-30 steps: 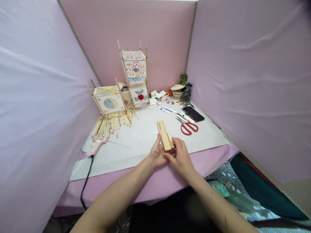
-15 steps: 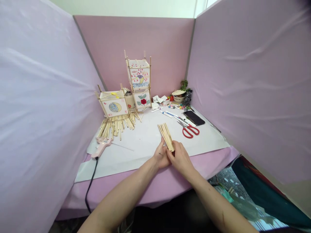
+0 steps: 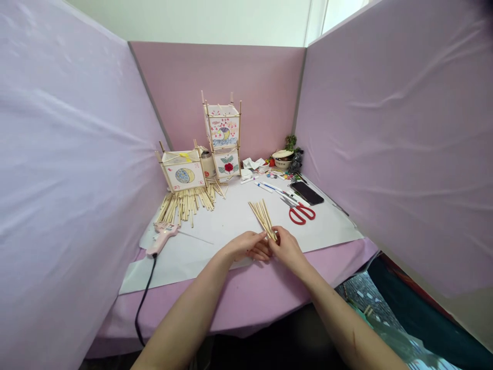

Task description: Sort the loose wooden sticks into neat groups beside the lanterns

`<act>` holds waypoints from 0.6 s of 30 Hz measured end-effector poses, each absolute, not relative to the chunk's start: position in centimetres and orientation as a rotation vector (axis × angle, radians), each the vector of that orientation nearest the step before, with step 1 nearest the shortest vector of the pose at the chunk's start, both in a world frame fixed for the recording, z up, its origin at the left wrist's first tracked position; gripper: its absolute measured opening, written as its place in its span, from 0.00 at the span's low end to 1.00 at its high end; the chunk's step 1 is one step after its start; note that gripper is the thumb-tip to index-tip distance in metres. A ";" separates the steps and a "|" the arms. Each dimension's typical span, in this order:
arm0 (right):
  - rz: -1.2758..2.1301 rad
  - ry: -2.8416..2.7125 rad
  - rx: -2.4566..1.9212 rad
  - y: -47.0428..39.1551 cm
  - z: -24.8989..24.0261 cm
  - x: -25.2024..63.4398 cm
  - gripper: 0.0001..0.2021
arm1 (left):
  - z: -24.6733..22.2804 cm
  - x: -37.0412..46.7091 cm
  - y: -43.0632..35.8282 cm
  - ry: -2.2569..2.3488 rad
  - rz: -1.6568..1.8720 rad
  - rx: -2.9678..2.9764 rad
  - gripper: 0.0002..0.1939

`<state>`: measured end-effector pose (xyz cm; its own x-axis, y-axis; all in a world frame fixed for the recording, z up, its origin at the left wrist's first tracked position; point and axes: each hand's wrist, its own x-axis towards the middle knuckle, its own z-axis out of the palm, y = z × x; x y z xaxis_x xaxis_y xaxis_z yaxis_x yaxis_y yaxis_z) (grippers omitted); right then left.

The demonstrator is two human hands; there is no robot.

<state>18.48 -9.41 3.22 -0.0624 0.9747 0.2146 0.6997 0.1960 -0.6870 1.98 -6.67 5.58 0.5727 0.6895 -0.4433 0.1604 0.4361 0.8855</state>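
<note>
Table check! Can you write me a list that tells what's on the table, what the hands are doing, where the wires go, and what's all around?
Surface: white paper sheet lies on a pink table.
Job's things: a small bundle of wooden sticks, fanned out at the far end.
Clutter: loose stick pile, two-tier paper lantern, single paper lantern, red scissors, black phone, pens, bowl.
Grippers: left hand and right hand pinch the bundle's near end.
Cables: black cord runs from the pink glue gun over the table's near edge.
Surroundings: pink cloth screens on three sides.
</note>
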 end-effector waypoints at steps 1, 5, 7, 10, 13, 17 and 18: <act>0.517 -1.861 -1.565 -9.4 3.1 18.5 0.14 | 5.6 1.8 -6.5 1.041 0.414 1.199 0.27; 0.404 -1.974 -1.606 -9.7 3.1 19.2 0.19 | 5.4 1.4 -5.7 1.382 0.670 1.488 0.19; 0.320 -1.985 -1.629 -9.4 3.1 19.7 0.21 | 5.1 1.4 -5.5 1.485 0.830 1.557 0.14; 0.183 -1.976 -1.630 -7.9 3.0 20.2 0.24 | 4.3 1.7 -5.6 1.617 1.006 1.825 0.13; 0.127 -2.016 -1.600 -6.0 2.6 20.3 0.23 | 3.5 2.1 -5.9 1.651 0.963 2.108 0.23; 0.150 -2.127 -1.548 -4.6 2.2 19.9 0.15 | 2.8 2.3 -6.0 1.605 0.763 2.234 0.27; 0.146 -2.148 -1.536 -4.6 2.1 19.8 0.14 | 2.8 2.3 -6.0 1.588 0.725 2.246 0.27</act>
